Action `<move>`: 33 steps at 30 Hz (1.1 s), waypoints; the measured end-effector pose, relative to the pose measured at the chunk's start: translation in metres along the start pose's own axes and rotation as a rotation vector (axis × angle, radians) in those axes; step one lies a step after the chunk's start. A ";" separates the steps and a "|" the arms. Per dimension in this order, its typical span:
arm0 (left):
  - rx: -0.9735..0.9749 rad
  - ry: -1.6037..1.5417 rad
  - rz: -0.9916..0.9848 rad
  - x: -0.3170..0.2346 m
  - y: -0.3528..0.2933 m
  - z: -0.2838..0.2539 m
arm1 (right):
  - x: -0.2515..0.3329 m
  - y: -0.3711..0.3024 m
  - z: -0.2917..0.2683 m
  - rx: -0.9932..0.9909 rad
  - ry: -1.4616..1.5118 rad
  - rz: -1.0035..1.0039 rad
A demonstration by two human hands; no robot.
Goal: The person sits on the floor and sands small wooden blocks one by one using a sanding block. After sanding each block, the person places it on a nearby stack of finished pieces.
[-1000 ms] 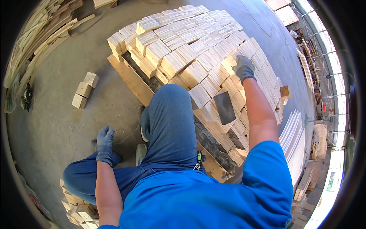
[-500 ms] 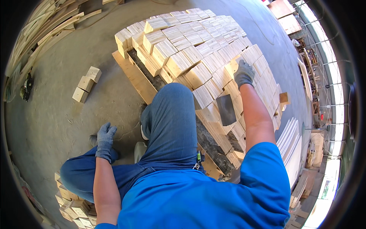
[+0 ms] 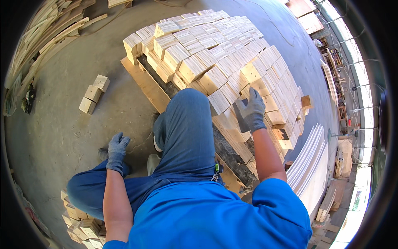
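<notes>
A large stack of pale wooden blocks (image 3: 215,79) stands in front of me, layered in rows with stepped ends. My right hand (image 3: 252,111), in a grey glove, is over its near right part with fingers stretched out and thumb apart. Beneath that hand is a dark, flat rectangular piece (image 3: 241,118) lying on the blocks, partly covered by the palm and thumb. Whether they touch I cannot tell. My left hand (image 3: 117,152), also gloved, hangs over my bent left leg with loosely bent fingers and nothing visible in it.
Under the stack is a wooden pallet (image 3: 145,85). Three loose blocks (image 3: 93,93) lie on the floor at left, and more blocks (image 3: 89,227) are piled at lower left. Long wooden strips (image 3: 54,35) lie at far left; pale boards (image 3: 309,159) lean at right.
My right hand has come back toward me from the upper blocks to the dark flat piece. A block row's end face near its former place now shows. My left hand has hardly moved.
</notes>
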State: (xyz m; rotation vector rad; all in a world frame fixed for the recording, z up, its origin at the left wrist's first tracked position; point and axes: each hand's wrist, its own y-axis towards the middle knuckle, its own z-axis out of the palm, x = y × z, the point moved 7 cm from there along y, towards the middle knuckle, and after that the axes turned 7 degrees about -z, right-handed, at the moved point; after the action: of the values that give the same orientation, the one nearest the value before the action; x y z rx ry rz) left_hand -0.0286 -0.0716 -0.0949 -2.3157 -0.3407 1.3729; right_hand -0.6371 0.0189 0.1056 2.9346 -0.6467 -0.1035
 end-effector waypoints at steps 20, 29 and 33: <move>0.013 0.121 -0.051 -0.022 -0.026 -0.011 | -0.021 -0.061 0.039 0.083 0.321 -0.050; 0.043 0.022 -0.049 0.004 -0.001 0.004 | -0.016 -0.058 0.030 0.078 0.208 0.029; 0.044 0.010 -0.050 -0.003 -0.004 0.002 | -0.016 -0.060 0.029 0.062 0.238 0.035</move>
State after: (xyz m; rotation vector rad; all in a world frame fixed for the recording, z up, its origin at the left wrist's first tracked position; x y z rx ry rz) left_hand -0.0318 -0.0690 -0.0922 -2.2618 -0.3596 1.3312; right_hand -0.6294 0.0758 0.0684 2.9270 -0.6745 0.2697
